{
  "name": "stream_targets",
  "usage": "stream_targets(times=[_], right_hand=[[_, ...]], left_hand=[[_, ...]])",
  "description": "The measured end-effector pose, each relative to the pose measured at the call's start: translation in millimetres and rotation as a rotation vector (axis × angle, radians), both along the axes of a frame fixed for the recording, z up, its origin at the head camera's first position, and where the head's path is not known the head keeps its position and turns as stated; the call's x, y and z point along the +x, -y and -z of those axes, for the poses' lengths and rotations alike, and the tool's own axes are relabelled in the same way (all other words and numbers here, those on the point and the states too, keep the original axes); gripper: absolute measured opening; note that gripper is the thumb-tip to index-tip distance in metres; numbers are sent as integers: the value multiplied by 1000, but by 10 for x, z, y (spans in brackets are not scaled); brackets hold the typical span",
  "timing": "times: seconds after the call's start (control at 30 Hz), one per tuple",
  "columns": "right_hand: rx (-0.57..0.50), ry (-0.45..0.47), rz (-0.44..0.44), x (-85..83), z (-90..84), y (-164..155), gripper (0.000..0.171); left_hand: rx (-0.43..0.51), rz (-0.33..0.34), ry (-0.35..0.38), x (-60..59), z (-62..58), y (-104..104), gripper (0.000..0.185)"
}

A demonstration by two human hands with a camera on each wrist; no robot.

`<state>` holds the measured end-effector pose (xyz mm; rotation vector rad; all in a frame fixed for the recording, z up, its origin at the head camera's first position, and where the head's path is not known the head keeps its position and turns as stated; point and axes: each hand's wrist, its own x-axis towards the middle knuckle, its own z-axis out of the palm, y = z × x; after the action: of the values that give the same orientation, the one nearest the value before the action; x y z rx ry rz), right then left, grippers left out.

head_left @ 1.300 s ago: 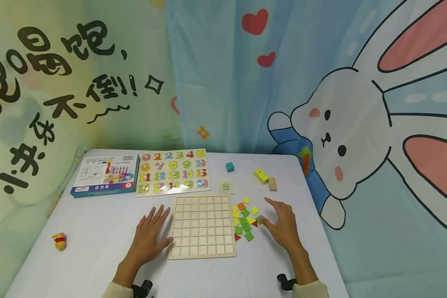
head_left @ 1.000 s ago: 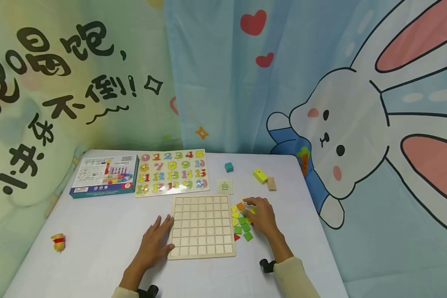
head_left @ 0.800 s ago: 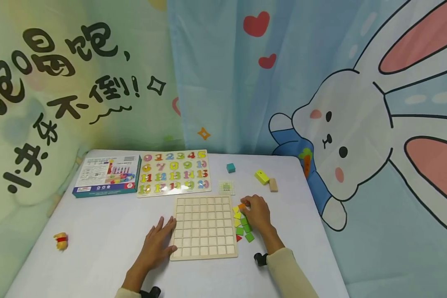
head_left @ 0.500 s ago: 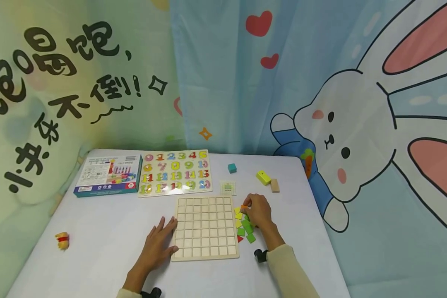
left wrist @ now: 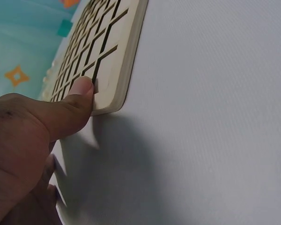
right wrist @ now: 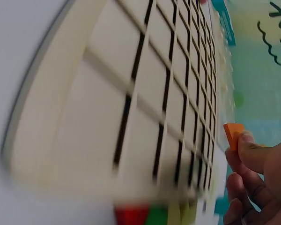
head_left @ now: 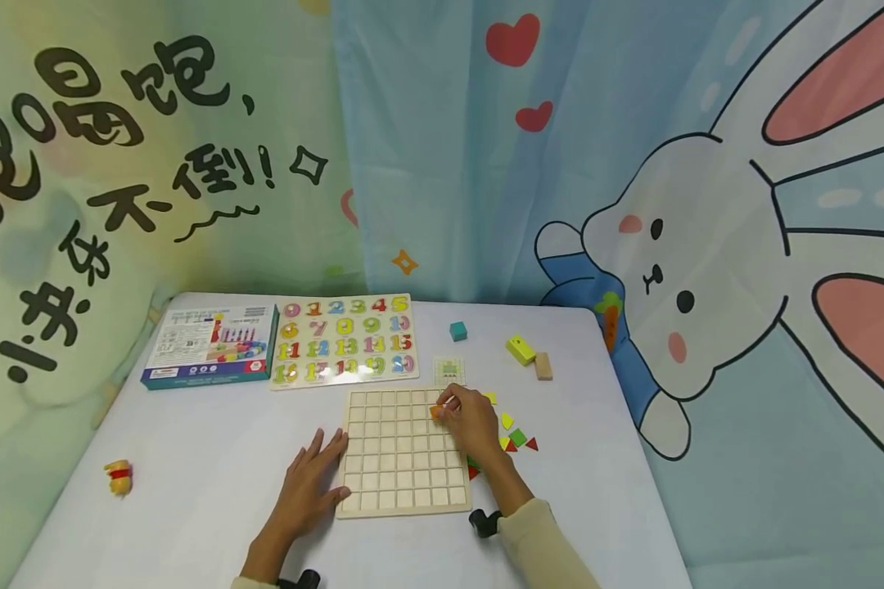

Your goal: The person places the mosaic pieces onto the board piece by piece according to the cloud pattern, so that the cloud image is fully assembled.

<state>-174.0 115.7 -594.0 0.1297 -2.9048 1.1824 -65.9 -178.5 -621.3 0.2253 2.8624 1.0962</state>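
A pale wooden grid board (head_left: 383, 474) lies flat on the white table (head_left: 191, 458). My right hand (head_left: 467, 419) pinches a small orange tile (head_left: 435, 411) over the board's upper right cells; the tile (right wrist: 232, 133) shows at my fingertips above the grid (right wrist: 131, 98). My left hand (head_left: 311, 484) rests flat on the table against the board's left edge, its thumb (left wrist: 77, 96) pressing the board's corner (left wrist: 110, 101). Loose yellow, green and red tiles (head_left: 516, 438) lie right of the board.
At the back lie a number puzzle board (head_left: 345, 341) and a printed box (head_left: 209, 345). A teal cube (head_left: 457, 330), a yellow block (head_left: 520, 349), a tan block (head_left: 543, 366) and a small card (head_left: 448, 370) sit behind the grid. A small yellow toy (head_left: 118, 477) lies at the left.
My right hand went from open beside the tiles to picking an orange tile from the pile, then carried it left over the board. My left hand stayed at the board's left edge.
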Motion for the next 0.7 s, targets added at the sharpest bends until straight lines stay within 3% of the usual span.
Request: stream_targets(times=[0.17,0.33,0.53,0.7], right_hand=[[-17,34,-23,-56,56,304,9],[7,12,-43,-111,122,489,9],[61,26,-46,-96,142,565,11],[35,13,-81,-88,148,488,10]], left_hand=[[7,-13,10,-14,26,-4,91],[11,-18,28,-26,36,-15,91],[9,-20,28,-14,44,-15,91],[10,-26,24,2,25,-16,91]])
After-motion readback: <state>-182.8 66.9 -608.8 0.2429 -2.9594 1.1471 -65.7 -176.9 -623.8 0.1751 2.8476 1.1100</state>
